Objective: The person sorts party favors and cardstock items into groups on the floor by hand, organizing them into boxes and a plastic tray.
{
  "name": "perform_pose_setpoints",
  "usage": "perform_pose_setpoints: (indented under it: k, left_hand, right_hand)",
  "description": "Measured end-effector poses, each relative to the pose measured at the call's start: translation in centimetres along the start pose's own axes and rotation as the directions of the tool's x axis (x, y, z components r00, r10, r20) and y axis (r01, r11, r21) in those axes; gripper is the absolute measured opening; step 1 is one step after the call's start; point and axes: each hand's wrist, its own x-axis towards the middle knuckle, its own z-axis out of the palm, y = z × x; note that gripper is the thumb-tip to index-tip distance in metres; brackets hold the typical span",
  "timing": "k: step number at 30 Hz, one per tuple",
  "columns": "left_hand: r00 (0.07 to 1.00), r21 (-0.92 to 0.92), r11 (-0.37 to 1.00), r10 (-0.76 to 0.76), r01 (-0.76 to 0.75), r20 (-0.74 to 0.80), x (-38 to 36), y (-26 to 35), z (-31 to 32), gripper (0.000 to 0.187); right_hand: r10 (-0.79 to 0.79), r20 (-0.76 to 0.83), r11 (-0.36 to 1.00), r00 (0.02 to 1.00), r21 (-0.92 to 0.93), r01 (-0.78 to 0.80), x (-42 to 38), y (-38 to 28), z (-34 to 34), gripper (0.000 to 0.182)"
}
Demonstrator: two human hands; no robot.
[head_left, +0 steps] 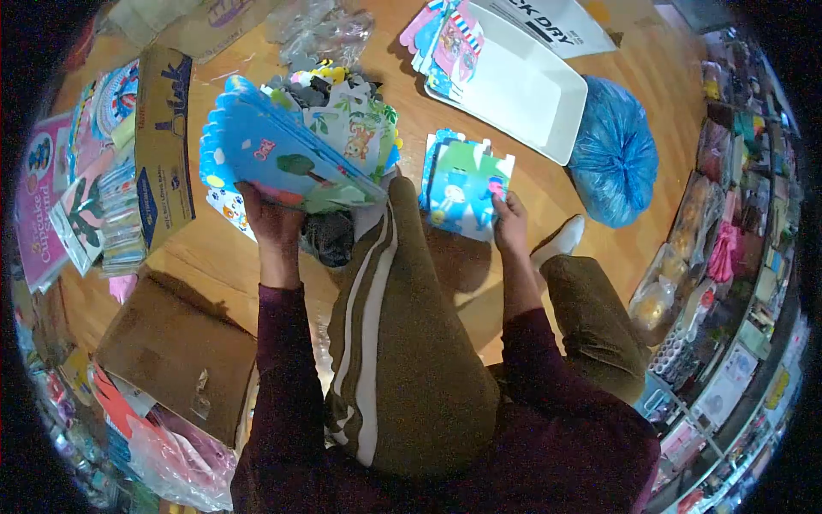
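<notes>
My left hand (272, 218) is closed on the lower edge of a stack of blue scalloped printed cards (257, 141), held tilted above a pile of printed cut-outs (351, 128). My right hand (511, 224) pinches the right edge of a blue and green printed card (462, 193). Behind that card, the edges of more blue pieces show at its upper left. A black bundle (328, 238) lies just right of my left wrist, partly hidden by the cards.
A white tray (535, 94) holds printed pieces at its left end. Beside it sits a blue plastic bag (618, 154). Cardboard boxes (167, 146) and packaged party items stand left; a brown carton (175, 347) is lower left. Shelves of goods (728, 283) line the right.
</notes>
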Motion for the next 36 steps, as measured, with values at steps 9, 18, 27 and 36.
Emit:
perform_pose_setpoints:
  k: [9,18,27,36]
  left_hand:
    - [0.999,0.137,0.991,-0.001,0.007,-0.041,0.3,-1.7,-0.3,0.07]
    - [0.992,0.242,0.97,0.044,-0.013,-0.12,-0.2,-1.9,1.0,0.067]
    - [0.99,0.235,0.971,-0.022,0.054,-0.137,-0.6,-1.9,1.2,0.064]
    - [0.993,0.246,0.969,0.024,0.006,-0.119,-0.3,-0.8,0.2,0.065]
  right_hand:
    - [-0.201,-0.126,0.75,0.971,-0.658,0.07,3.9,1.8,1.5,0.025]
    - [-0.598,-0.019,0.498,0.801,-0.792,0.353,4.3,-3.5,5.9,0.027]
    - [-0.551,-0.057,0.654,0.833,-0.649,0.389,15.1,-11.5,17.3,0.061]
    - [-0.148,0.016,0.884,0.989,-0.446,0.14,15.9,-12.3,17.9,0.078]
